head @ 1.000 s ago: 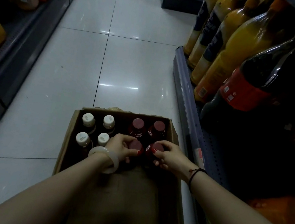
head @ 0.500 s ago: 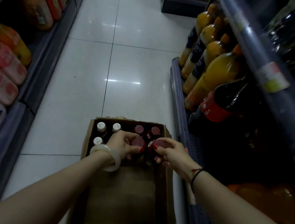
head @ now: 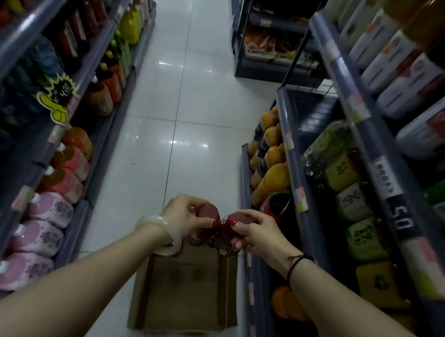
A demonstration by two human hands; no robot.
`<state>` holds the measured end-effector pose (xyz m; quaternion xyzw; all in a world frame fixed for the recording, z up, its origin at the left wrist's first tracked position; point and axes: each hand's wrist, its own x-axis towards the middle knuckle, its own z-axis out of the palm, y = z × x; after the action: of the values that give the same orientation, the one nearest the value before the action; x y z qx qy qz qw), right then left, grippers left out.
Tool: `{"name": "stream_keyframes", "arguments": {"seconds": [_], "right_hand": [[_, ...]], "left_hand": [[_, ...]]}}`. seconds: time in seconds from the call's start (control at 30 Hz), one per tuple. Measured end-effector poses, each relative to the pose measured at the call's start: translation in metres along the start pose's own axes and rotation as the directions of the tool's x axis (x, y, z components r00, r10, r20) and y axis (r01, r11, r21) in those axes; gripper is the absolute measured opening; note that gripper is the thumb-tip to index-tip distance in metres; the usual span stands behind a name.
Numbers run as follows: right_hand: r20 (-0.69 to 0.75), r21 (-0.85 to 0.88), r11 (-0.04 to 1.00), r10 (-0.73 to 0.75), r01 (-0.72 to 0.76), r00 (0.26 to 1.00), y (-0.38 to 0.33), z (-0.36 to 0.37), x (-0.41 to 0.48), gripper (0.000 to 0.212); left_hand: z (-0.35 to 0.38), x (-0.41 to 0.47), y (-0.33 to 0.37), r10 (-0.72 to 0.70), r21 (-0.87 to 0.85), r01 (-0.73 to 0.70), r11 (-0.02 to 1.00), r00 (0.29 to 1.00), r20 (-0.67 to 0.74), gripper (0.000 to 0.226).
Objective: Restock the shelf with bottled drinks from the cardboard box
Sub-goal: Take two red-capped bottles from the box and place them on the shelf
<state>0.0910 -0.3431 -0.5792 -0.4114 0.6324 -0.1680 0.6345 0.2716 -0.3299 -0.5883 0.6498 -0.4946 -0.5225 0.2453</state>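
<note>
Two red-capped bottles are held side by side, touching, over the far end of the cardboard box (head: 187,286), which stands on the floor against the front edge of the right-hand shelf (head: 258,284). The left bottle (head: 207,211) is gripped at the neck by the left hand (head: 180,216), its fingers curled round just below the cap. The right bottle (head: 233,224) is pinched the same way by the right hand (head: 261,236). A grip near the cap was probably chosen because only the tops can be reached in a packed box. Whether more bottles are left there cannot be told, since the hands hide that end. Orange juice bottles (head: 269,179) line the shelf's far stretch, and the perforated deck beside the box looks bare enough to take this pair.
</note>
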Motion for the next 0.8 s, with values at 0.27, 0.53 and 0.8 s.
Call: {"name": "stream_keyframes", "arguments": {"seconds": [0.27,0.53,0.8], "right_hand": [[0.011,-0.007,0.996,-0.094,0.094,0.995,-0.118,-0.026,-0.106,0.036],[0.022,0.046,0.982,-0.187,0.185,0.982,-0.202,-0.048,-0.184,0.043],[-0.016,0.021,0.961,-0.275,0.275,0.961,-0.234,-0.063,-0.242,0.039]], "left_hand": [[-0.057,-0.072,0.143,0.045,0.007,-0.045,0.999,0.999,-0.006,0.037],[-0.095,-0.125,0.244,0.149,0.097,-0.142,0.985,0.987,-0.066,0.037],[-0.103,-0.171,0.296,0.214,0.138,-0.203,0.970,0.974,-0.073,0.032]]}}
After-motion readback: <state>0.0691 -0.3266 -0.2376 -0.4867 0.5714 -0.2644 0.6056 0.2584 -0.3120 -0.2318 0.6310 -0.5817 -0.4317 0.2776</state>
